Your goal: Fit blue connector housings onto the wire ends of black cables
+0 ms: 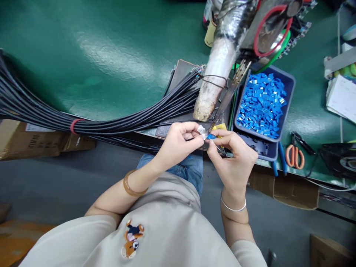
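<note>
My left hand (182, 142) pinches the end of a black cable at the table's front edge; a whitish scrap (201, 130) shows at its fingertips. Between finger and thumb, my right hand (233, 157) grips a small blue connector piece (210, 137). The two hands nearly meet, with the blue piece right at the cable's end; whether they are joined is too small to tell. Just beyond the fingers lies something yellow (219, 128). To the right stands a grey bin (290, 87) full of similar blue pieces (261, 104).
A thick bundle of black cables (125, 124), tied with a red band (75, 126), runs in from the left. A foil-wrapped tube (213, 70) and a metal rod (229, 92) hang close above my hands. Orange-handled scissors (295, 154) and blue-handled pliers (282, 159) lie on the right.
</note>
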A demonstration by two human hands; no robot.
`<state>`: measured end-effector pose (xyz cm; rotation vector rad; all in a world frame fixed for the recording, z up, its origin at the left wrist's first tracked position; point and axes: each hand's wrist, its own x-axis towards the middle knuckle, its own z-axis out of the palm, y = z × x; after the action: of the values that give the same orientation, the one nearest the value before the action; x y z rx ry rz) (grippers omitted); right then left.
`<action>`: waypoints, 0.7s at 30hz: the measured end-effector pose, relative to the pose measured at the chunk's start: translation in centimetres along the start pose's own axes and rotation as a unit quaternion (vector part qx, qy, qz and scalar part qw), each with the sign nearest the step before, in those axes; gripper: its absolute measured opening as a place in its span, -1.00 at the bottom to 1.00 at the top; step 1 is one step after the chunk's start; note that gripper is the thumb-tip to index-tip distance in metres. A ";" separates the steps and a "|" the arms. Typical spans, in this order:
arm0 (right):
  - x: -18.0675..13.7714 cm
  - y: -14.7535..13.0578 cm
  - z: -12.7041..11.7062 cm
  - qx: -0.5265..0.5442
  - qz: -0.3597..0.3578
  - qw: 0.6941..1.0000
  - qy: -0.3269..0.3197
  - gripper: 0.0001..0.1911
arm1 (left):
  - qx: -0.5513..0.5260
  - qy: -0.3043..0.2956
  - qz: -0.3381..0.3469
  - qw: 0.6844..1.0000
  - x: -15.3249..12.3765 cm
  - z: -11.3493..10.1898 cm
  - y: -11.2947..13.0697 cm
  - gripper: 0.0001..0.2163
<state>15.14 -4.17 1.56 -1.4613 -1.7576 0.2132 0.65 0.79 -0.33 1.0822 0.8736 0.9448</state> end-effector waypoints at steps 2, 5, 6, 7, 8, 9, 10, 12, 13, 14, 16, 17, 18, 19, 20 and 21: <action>-0.1 0.1 0.1 0.004 0.009 1.000 -0.007 -0.85 | 0.005 -0.005 -0.015 1.000 0.0 -0.1 -0.1 -0.94; -0.3 0.3 0.1 0.008 0.017 1.000 -0.008 -0.85 | 0.004 -0.008 -0.021 1.000 0.0 -0.1 0.0 -0.94; -0.3 0.3 0.1 0.007 0.019 1.000 -0.008 -0.85 | 0.004 -0.008 -0.021 1.000 0.0 -0.1 0.0 -0.94; -0.3 0.3 0.1 0.007 0.020 1.000 -0.007 -0.85 | 0.003 -0.008 -0.022 1.000 0.0 -0.1 0.1 -0.94; -0.3 0.3 0.1 0.006 0.020 1.000 -0.006 -0.85 | 0.001 -0.007 -0.022 1.000 -0.1 0.0 0.1 -0.94; -0.3 0.4 0.2 0.006 0.021 1.000 -0.006 -0.86 | -0.002 -0.006 -0.023 1.000 -0.1 0.0 0.1 -0.95; -0.3 0.4 0.2 0.005 0.021 1.000 -0.005 -0.86 | -0.006 -0.005 -0.024 1.000 -0.1 0.1 0.1 -0.95; -0.2 0.3 0.2 0.004 0.020 1.000 -0.004 -0.86 | -0.011 -0.002 -0.023 1.000 -0.1 0.1 0.1 -0.96; -0.1 0.3 0.2 0.004 0.017 1.000 -0.002 -0.86 | -0.013 -0.001 -0.021 1.000 -0.2 0.2 0.1 -0.96; 0.0 0.2 0.3 0.003 0.015 1.000 0.001 -0.86 | -0.014 0.000 -0.017 1.000 -0.2 0.2 0.2 -0.96; 0.1 0.1 0.2 0.006 0.012 1.000 0.009 -0.87 | -0.013 0.001 -0.005 1.000 -0.2 0.2 0.3 -0.97; 0.1 0.0 0.2 0.008 0.011 1.000 0.012 -0.87 | -0.010 0.001 0.000 1.000 -0.2 0.2 0.4 -0.97; 0.1 0.0 0.1 0.010 0.009 1.000 0.013 -0.87 | -0.006 0.000 0.004 1.000 -0.2 0.2 0.5 -0.97; 0.1 0.0 0.1 0.012 0.008 1.000 0.011 -0.87 | -0.002 -0.002 0.006 1.000 -0.3 0.2 0.5 -0.96; 0.0 0.0 0.0 0.013 0.007 1.000 0.007 -0.86 | 0.002 -0.004 0.004 1.000 -0.3 0.2 0.5 -0.95; -0.1 0.0 -0.1 0.014 0.006 1.000 0.002 -0.86 | 0.003 -0.008 0.002 1.000 -0.3 0.2 0.4 -0.94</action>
<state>15.17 -4.27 1.56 -1.4529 -1.7362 0.2395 0.63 0.52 0.18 1.0964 0.8626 0.9370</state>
